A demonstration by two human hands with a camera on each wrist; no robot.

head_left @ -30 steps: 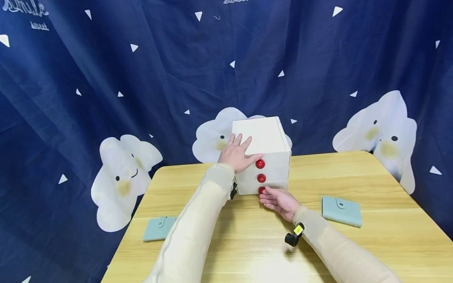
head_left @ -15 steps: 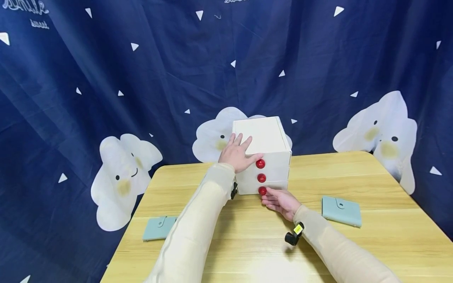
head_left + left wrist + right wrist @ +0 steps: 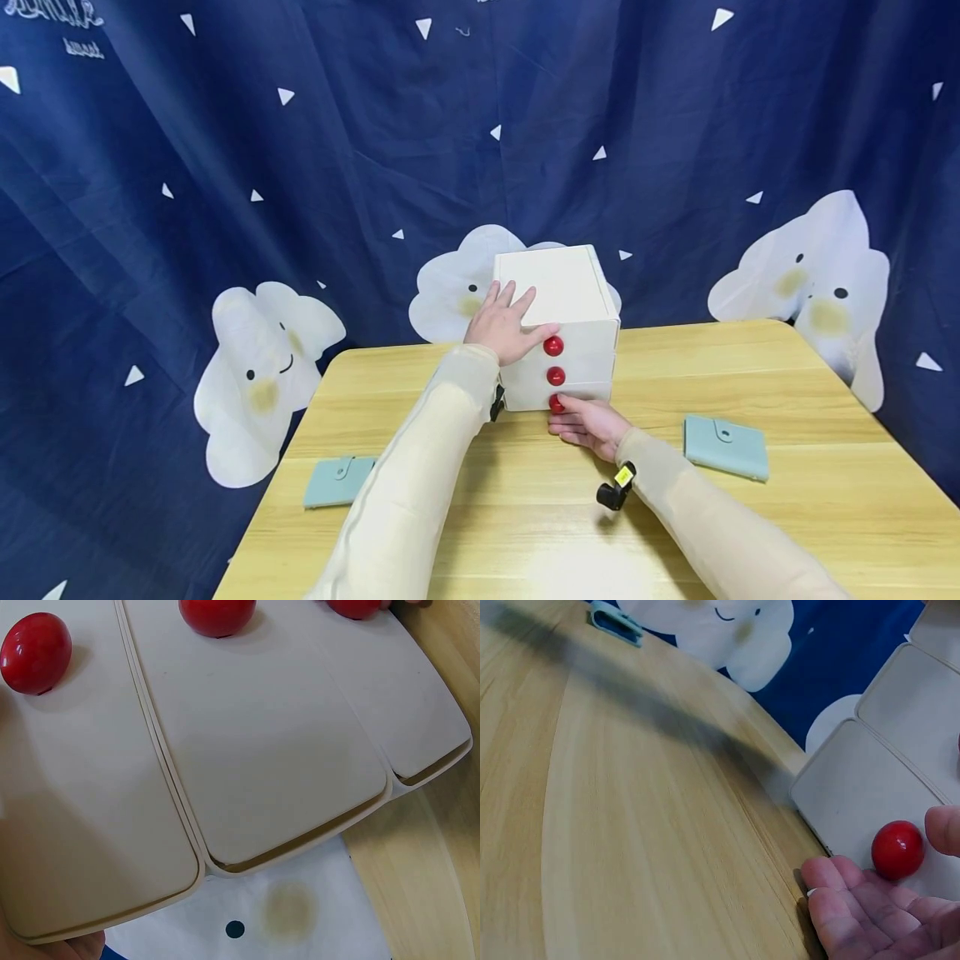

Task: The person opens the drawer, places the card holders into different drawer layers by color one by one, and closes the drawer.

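Note:
A white box with a three-part drawer front (image 3: 588,354) stands on the table, three red knobs in a column down its face. My left hand (image 3: 504,332) rests across its upper left edge, fingers spread over the top and thumb beside the top knob (image 3: 553,346). The drawer fronts look flush in the left wrist view. At the bottom knob (image 3: 898,850), my right hand (image 3: 592,425) lies palm up. Its fingers (image 3: 847,900) extend under the knob, and the thumb (image 3: 943,829) is on the knob's other side.
A light blue snap wallet (image 3: 725,447) lies on the table to the right. Another light blue wallet (image 3: 337,482) lies at left, partly behind the left sleeve. Behind the table (image 3: 540,500) hangs a dark blue curtain (image 3: 375,125) with white clouds.
My right hand drew back slightly from the bottom knob, then moved left again, thumb now overlapping the knob's edge. The left hand and the box have stayed in place.

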